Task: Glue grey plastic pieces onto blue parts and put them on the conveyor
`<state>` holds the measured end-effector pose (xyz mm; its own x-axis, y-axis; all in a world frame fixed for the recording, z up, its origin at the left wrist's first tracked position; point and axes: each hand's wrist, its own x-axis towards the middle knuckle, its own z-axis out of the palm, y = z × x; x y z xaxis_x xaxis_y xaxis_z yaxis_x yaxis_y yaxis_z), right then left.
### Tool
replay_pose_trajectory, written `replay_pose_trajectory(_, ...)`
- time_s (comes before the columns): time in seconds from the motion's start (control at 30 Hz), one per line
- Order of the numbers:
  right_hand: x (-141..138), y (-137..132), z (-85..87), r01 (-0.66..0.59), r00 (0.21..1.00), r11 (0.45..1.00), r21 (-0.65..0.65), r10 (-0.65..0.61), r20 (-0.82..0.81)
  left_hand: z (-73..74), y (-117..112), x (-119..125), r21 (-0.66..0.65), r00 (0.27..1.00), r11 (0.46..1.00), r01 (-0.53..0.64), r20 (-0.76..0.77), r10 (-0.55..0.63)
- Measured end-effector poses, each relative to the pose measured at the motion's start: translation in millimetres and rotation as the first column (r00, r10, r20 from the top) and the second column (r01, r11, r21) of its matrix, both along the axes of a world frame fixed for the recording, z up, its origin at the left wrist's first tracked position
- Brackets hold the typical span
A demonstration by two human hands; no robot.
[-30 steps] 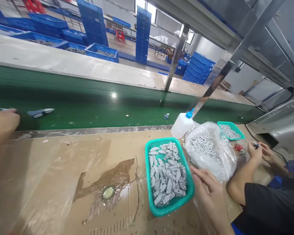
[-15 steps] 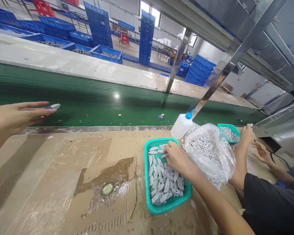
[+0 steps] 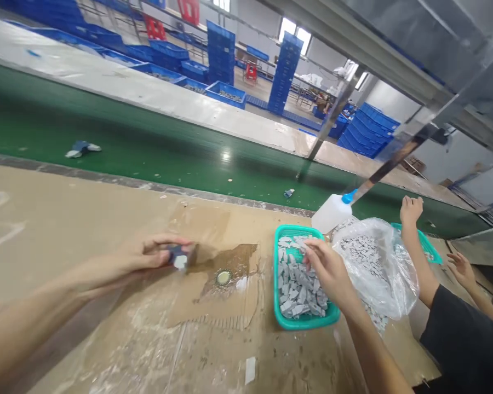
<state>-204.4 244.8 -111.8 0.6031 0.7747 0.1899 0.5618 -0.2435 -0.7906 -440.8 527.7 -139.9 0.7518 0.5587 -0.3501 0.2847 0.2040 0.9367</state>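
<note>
My left hand [image 3: 160, 254] is closed around a small dark-blue and white plastic part [image 3: 179, 258], held over the cardboard-covered bench. My right hand [image 3: 328, 268] is over a green basket [image 3: 277, 284] of light-grey plastic pieces [image 3: 299, 290]. Its thumb and fingers are pinched at the basket's upper right, on what looks like one grey piece; the fingers partly hide it. Left of the basket, a round metal-rimmed disc [image 3: 223, 277] is set in a torn, stained patch of cardboard [image 3: 240, 262].
A white bottle with a blue cap [image 3: 332, 213] and a clear bag of small pieces [image 3: 365, 257] stand beyond the basket. A co-worker's hand [image 3: 411, 210] is at the right. Blue-white parts [image 3: 82, 149] lie on the green belt [image 3: 168, 148].
My left hand has come from above the belt down and right over the bench, with the blue-and-white part. My right hand stays at the basket. The camera view has shifted.
</note>
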Motion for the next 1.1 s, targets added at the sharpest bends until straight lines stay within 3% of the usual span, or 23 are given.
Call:
replay_pose_trajectory(0.1,-52,8,2.7,0.061,0.958,0.992,0.108,-0.028,-0.287,1.6,-18,-3,-0.310,0.985,0.941,0.137,0.147,-0.095)
replay_pose_trajectory(0.17,-80,19,-1.0,0.044,0.934,0.992,0.118,0.001,-0.356,2.3,-24,-2,-0.407,0.968,0.889,0.210,0.213,-0.131)
replay_pose_trajectory(0.23,-99,32,-9.3,0.002,0.942,0.995,0.101,0.032,-0.335,-1.4,-28,-1,-0.475,0.962,0.856,0.203,0.261,-0.083)
replay_pose_trajectory(0.33,-111,51,-26.5,-0.004,0.986,0.999,0.043,0.011,-0.166,-13.2,-32,-2,-0.548,0.950,0.821,0.159,0.311,0.024)
replay_pose_trajectory(0.43,-112,62,-42.9,0.014,0.999,1.000,0.002,-0.014,0.030,-21.6,-34,-4,-0.580,0.922,0.790,0.198,0.384,0.051)
replay_pose_trajectory(0.53,-112,65,-54.7,-0.007,0.993,1.000,-0.022,0.010,0.115,-21.8,-35,-6,-0.579,0.900,0.774,0.257,0.436,0.027)
replay_pose_trajectory(0.7,-113,63,-63.9,-0.034,0.972,0.999,-0.002,0.033,0.233,-22.1,-32,-6,-0.615,0.900,0.752,0.238,0.430,0.067)
replay_pose_trajectory(0.83,-114,62,-67.8,-0.052,0.946,0.999,-0.011,0.052,0.321,-29.0,-32,-6,-0.611,0.861,0.722,0.324,0.507,0.043)
replay_pose_trajectory(1.1,-113,65,-71.3,-0.109,0.900,0.994,-0.021,0.107,0.423,-33.2,-40,-9,-0.507,0.810,0.786,0.353,0.587,0.015)
